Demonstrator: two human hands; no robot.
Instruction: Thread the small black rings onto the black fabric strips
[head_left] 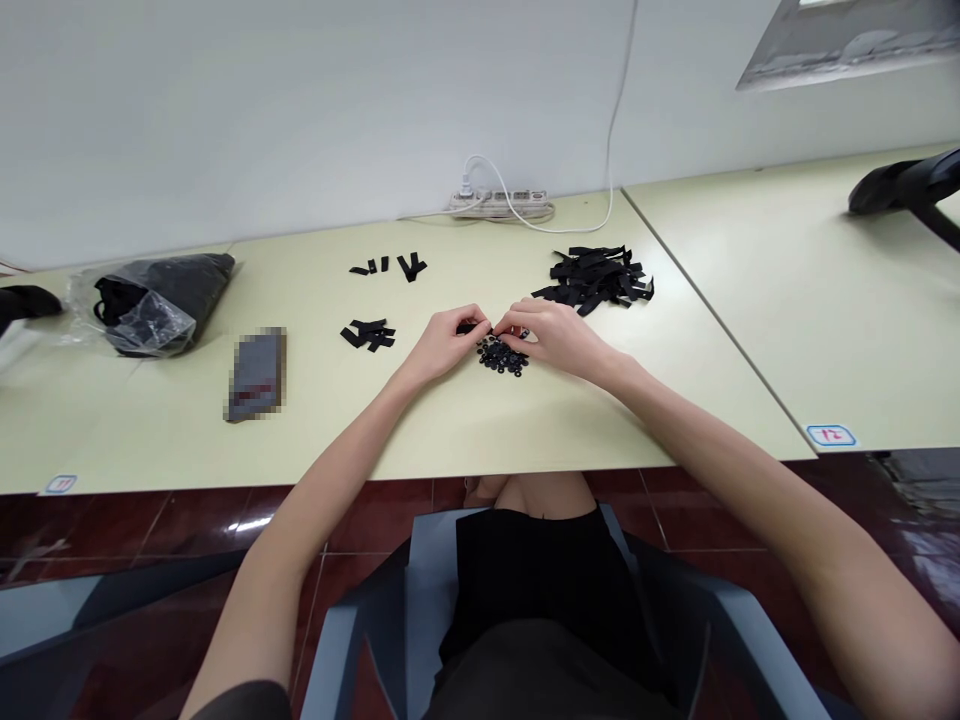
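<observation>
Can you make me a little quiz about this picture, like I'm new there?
1. Which is nearer the biggest pile of strips: the left hand or the right hand?
2. True or false: the black rings lie in a pile by both hands.
3. Where is the bag? A) on the table's left part, B) on the floor, C) beside the power strip.

Key: 1. right hand; 2. true; 3. A.

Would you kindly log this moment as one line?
Left hand: pinching black strip | Right hand: close to left, grip contents unclear | Black rings: heaped on table by hands | Larger strip pile: beyond right hand
</observation>
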